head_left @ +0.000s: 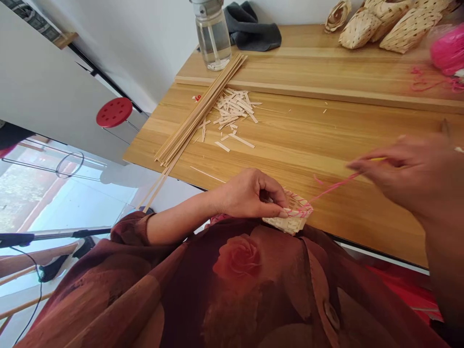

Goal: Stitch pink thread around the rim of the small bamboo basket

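My left hand [250, 195] pinches the rim of a small woven shoe [290, 224] made of pale flat strips, held against my front at the table's edge. Pink yarn [335, 186] is stitched along its rim and runs taut to the right. My right hand [406, 169], smeared by motion, is raised over the table with its fingers closed on the yarn and on a thin yellow tool [378, 159], whose kind I cannot make out. The palm side of my left hand hides part of the shoe.
A bundle of long wooden strips [203, 108] lies across the table's left side beside a pile of short offcuts [234, 108]. Behind stand a water bottle [213, 38], a dark cloth [253, 31], several woven shoes [362, 28] and a pink yarn ball [449, 50]. A red stool [114, 112] is left.
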`<action>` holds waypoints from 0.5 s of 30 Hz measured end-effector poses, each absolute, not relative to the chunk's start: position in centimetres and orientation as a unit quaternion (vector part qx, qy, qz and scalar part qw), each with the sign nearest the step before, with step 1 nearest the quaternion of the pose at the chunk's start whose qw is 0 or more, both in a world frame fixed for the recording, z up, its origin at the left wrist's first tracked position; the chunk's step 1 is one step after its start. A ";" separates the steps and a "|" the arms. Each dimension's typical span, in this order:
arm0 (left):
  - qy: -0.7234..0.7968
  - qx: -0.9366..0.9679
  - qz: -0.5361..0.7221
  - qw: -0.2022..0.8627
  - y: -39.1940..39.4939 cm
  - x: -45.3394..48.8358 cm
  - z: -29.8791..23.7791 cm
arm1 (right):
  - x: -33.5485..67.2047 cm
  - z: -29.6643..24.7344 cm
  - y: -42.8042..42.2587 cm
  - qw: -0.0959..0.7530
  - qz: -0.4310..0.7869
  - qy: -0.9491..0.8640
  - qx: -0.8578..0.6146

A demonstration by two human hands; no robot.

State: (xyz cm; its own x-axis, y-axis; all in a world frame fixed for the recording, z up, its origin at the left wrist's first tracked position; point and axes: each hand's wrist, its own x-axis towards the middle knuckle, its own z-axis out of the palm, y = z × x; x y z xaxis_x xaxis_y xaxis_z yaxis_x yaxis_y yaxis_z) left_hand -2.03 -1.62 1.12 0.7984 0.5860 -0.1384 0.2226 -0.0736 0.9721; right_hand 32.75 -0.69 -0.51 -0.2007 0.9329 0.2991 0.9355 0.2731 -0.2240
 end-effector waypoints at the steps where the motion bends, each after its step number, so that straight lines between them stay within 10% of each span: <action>1: 0.282 0.709 0.142 0.630 -1.7 -2.0 1.0 | 32.5 -0.9 -1.1 0.163 0.015 -0.790 -0.591; 7: 0.289 0.683 0.122 0.659 -1.6 -1.8 0.5 | 32.9 -2.2 -1.5 0.126 0.182 -0.686 -0.693; 15: 0.232 0.695 0.067 0.678 -0.4 -0.9 1.1 | 28.9 -2.5 2.5 0.296 0.044 -0.743 -0.599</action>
State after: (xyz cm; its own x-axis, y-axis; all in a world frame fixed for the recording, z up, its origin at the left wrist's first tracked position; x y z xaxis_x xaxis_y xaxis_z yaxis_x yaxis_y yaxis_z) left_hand -0.90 -0.42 1.09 0.8836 0.4126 -0.2214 0.2317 0.0257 0.9724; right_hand 28.88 2.46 -2.48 -0.1083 0.9156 0.3873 0.8639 0.2794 -0.4191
